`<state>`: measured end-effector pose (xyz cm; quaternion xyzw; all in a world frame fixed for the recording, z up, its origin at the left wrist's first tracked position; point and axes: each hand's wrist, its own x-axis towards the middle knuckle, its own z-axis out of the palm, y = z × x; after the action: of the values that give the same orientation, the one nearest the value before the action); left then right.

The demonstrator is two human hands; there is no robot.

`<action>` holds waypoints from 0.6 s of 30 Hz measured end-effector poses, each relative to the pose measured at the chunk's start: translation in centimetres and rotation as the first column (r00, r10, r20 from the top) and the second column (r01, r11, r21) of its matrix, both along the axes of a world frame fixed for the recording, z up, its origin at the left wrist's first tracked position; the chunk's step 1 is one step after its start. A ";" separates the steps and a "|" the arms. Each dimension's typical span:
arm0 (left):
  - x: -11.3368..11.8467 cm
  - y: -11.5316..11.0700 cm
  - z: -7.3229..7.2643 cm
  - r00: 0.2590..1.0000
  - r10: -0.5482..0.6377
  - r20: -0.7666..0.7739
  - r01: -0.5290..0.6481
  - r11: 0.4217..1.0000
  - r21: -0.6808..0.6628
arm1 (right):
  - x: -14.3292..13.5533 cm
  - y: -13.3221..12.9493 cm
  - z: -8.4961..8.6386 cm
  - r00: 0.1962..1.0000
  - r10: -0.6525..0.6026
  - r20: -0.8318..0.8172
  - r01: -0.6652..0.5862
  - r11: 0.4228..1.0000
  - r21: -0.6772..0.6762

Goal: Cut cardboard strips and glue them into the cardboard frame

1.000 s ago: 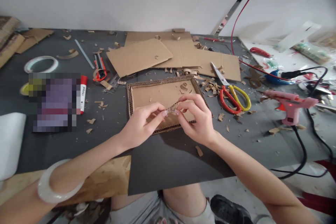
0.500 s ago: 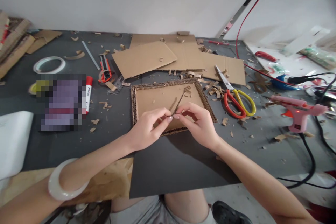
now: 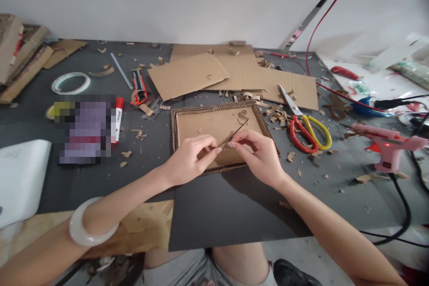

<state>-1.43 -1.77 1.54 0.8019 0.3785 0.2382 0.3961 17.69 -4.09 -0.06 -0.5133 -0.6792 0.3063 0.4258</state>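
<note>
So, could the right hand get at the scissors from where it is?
Likely yes: the scissors lie right of the right hand, handles toward the person, with only the low tray edge and cardboard scraps between. The hand is busy at a cardboard strip, though, and may need to leave that first.

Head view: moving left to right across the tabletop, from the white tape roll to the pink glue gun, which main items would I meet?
White tape roll → red-capped marker → orange cutter → cardboard tray → scissors → pink glue gun.
</note>
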 end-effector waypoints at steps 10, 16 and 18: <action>-0.6 1.3 -0.2 0.990 0.109 0.090 -0.094 0.984 -0.153 | 3.5 2.2 -0.4 0.901 -0.434 -0.022 0.428 0.877 0.220; -0.4 1.2 -0.7 0.986 0.119 0.117 -0.102 0.985 -0.142 | 2.7 1.6 -0.1 0.850 -0.461 0.255 0.241 0.771 0.590; -0.3 1.1 -0.7 0.984 0.130 0.124 -0.115 0.986 -0.119 | 1.8 1.0 0.3 0.845 -0.468 0.259 0.200 0.726 0.658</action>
<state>-1.75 -0.62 0.81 0.7363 0.4129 0.2930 0.4489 19.50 -3.09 0.27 -0.5173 -0.7072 -0.1265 0.4650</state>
